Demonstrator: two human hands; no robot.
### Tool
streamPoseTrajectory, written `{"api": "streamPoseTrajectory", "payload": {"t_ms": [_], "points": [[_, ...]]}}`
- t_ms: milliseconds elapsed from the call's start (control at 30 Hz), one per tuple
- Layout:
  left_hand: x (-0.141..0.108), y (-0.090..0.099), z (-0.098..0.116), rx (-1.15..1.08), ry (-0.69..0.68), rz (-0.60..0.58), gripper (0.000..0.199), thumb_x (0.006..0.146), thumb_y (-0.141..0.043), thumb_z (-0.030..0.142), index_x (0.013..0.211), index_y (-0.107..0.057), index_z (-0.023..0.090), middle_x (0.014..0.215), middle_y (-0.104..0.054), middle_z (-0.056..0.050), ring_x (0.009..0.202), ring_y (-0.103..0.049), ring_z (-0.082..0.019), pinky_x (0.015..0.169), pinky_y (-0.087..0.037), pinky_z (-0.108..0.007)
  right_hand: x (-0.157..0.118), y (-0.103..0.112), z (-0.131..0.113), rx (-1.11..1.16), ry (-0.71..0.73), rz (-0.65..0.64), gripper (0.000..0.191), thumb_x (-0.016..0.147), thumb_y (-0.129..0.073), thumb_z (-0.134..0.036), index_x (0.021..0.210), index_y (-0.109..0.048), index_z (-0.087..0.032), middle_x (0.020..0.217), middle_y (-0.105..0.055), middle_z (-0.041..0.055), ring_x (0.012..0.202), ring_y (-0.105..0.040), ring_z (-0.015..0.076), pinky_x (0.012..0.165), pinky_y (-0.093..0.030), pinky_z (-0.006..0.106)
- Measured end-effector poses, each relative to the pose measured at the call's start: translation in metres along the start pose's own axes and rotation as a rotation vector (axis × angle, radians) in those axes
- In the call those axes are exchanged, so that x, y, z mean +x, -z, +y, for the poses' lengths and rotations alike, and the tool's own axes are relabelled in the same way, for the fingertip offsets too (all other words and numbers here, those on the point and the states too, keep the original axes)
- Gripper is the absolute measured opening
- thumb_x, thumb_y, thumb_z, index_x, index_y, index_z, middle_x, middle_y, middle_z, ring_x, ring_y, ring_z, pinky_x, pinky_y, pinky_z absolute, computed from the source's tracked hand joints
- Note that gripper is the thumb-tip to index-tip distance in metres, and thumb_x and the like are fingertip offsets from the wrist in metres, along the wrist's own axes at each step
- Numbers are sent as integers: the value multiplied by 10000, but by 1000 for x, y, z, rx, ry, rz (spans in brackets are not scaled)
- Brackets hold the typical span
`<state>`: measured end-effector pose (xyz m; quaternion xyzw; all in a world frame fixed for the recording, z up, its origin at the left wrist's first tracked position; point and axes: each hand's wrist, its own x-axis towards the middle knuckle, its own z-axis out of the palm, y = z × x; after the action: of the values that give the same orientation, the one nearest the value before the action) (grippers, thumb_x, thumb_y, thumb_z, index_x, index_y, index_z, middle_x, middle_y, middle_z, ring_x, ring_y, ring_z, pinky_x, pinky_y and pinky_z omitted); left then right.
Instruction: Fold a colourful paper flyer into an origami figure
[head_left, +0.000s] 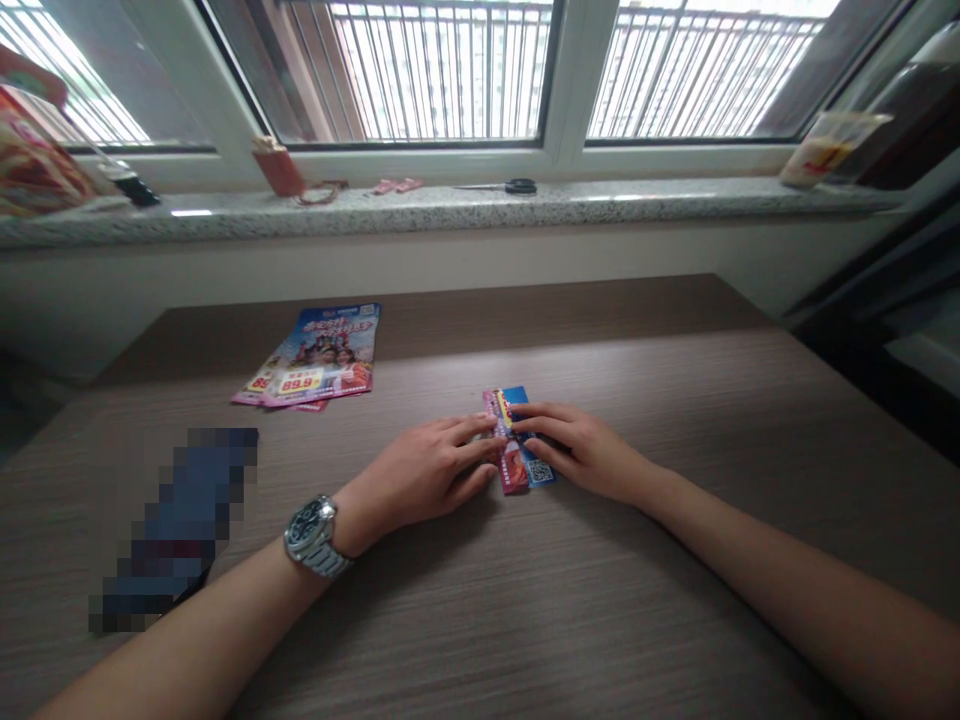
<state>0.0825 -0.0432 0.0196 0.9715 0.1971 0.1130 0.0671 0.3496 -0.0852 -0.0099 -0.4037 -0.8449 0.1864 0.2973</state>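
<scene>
on the brown wood-grain surface (pixel 480 620), a small stack of promotional flyers (pixel 330 350) was laid towards the far left, well apart from the hands. near the middle, the left hand (pixel 424 470) and the right hand (pixel 581 445) were held palm-down and facing, their fingers slightly spread and nothing pinched. between them, under the fingertips, a folded flyer (pixel 515 468) was kept flat, its pink-red and blue panels set side by side. for sharp creases, even pressure along each panel's full length seemed called for, with the long edges kept parallel. on the stack, a price label (pixel 301 383) could be read as "89.9"; the chinese title could not be made out. on the blue panel, a qr code (pixel 539 471) was printed.
</scene>
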Motion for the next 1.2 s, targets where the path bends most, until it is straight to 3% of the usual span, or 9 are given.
{"api": "streamPoseTrajectory", "payload": {"t_ms": [300, 533, 633, 967, 1200], "points": [[1, -1, 3, 5, 22, 4, 397, 1050, -463, 334, 1419, -570, 231, 1445, -580, -116, 1267, -616, -263, 1085, -516, -437, 11, 5, -5, 60, -25, 33, 191, 1014, -543, -221, 1122, -701, -230, 1253, -703, 105, 1162, -669, 229, 1018, -532, 423], [2, 0, 5, 4, 39, -4, 409, 1042, -471, 329, 1426, -570, 228, 1438, -573, -117, 1270, -605, -280, 1073, -523, -440, 31, 9, 2, -16, -122, 20, 51, 943, -661, -195, 924, -705, -179, 926, -678, 62, 825, -653, 185, 769, -528, 316], [1, -1, 5, 9, 43, -12, 416, 1044, -464, 334, 1431, -568, 224, 1462, -555, -118, 1277, -602, -281, 1076, -522, -437, 38, 6, 7, -6, -157, 0, 24, 912, -695, -165, 889, -701, -161, 890, -638, 43, 765, -626, 157, 718, -499, 281], [2, 0, 6, 1, 47, -23, 400, 1053, -448, 322, 1411, -585, 206, 1443, -586, -111, 1269, -620, -272, 1071, -531, -432, 40, 3, 13, -4, -166, -10, 37, 897, -722, -182, 869, -699, -173, 898, -616, 33, 760, -611, 140, 707, -488, 266], [1, -2, 5, -4, 62, 0, 390, 1056, -451, 316, 1409, -593, 231, 1409, -611, -109, 1187, -672, -264, 988, -577, -405, 35, 3, 11, -10, -124, -23, 55, 871, -747, -173, 859, -697, -189, 943, -621, 43, 851, -623, 171, 784, -507, 303]]}}
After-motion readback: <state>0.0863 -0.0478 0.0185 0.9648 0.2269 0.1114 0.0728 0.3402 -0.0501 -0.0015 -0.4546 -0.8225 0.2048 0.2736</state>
